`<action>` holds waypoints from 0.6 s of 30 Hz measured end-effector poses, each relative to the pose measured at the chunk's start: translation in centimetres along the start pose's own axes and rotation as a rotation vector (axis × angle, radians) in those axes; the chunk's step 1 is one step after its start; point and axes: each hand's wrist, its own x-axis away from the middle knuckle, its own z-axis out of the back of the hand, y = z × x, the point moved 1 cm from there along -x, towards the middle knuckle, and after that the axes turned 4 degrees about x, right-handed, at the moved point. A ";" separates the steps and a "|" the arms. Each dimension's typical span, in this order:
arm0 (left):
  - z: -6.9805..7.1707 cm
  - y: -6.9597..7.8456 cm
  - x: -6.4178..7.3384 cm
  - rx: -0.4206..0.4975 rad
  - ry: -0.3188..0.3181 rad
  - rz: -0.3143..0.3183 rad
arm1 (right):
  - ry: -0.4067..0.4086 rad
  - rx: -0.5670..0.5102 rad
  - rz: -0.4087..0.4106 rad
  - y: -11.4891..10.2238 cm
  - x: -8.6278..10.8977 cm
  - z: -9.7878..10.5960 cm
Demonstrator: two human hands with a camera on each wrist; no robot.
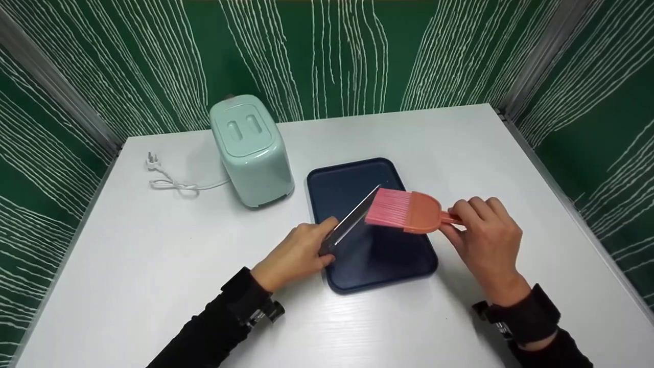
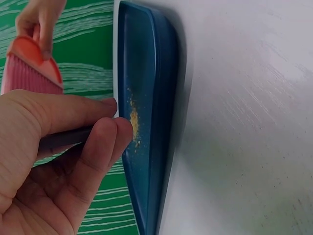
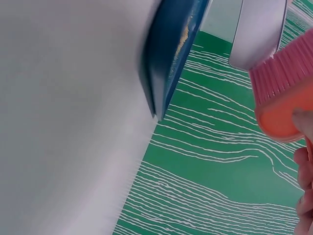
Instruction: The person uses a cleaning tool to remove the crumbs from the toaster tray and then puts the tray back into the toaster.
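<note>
In the head view my left hand (image 1: 299, 253) pinches the dark end of a thin metal crumb tray (image 1: 357, 214), tilted nearly edge-on above a navy tray (image 1: 334, 186). My right hand (image 1: 488, 232) grips the handle of an orange brush (image 1: 424, 212). Its pink bristles (image 1: 389, 207) point left and overlap the crumb tray's far half. The right wrist view has the bristle tips right at the silvery metal surface. Yellow crumbs (image 2: 134, 122) lie in the navy tray in the left wrist view.
A mint-green toaster (image 1: 255, 158) stands at the back left of the white table (image 1: 153, 266). Its white cord (image 1: 191, 186) and plug lie to its left. Green walls (image 1: 347, 56) with white drip lines surround the table's back and sides.
</note>
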 end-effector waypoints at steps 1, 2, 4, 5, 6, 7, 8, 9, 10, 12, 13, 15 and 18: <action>0.0 0.0 0.0 0.003 0.000 0.001 | 0.013 0.009 0.000 0.0 -0.1 0.0; 0.0 0.0 0.0 0.007 -0.001 0.004 | 0.025 0.019 0.001 0.0 -0.2 -0.1; 0.1 0.1 0.0 0.017 -0.007 0.007 | 0.034 0.023 -0.004 -0.1 -0.3 -0.3; 0.1 0.1 0.1 0.023 -0.011 0.009 | 0.034 0.024 -0.004 -0.1 -0.3 -0.4; 0.2 0.2 0.1 0.033 -0.010 0.010 | 0.030 0.018 -0.010 -0.1 -0.4 -0.5; 0.3 0.3 0.1 0.037 -0.005 0.008 | 0.019 0.014 -0.012 -0.1 -0.5 -0.7; 0.5 0.4 0.1 0.043 0.003 0.008 | 0.007 0.008 -0.014 -0.1 -0.5 -0.8; 0.6 0.5 0.1 0.044 0.015 0.004 | -0.007 0.002 -0.014 -0.2 -0.6 -0.9; 0.8 0.6 0.1 0.046 0.029 0.000 | -0.023 -0.003 -0.011 -0.2 -0.7 -1.0; 1.1 0.7 0.1 0.041 0.052 -0.002 | -0.053 0.001 0.002 -0.3 -0.7 -1.1; 1.3 0.7 0.2 0.034 0.059 -0.001 | -0.065 0.002 0.014 -0.3 -0.8 -1.1; 1.5 0.6 0.2 0.030 0.064 0.010 | -0.085 0.002 0.040 -0.4 -0.8 -1.1; 1.7 0.4 0.3 0.038 0.060 0.032 | -0.109 -0.004 0.085 -0.4 -0.6 -1.1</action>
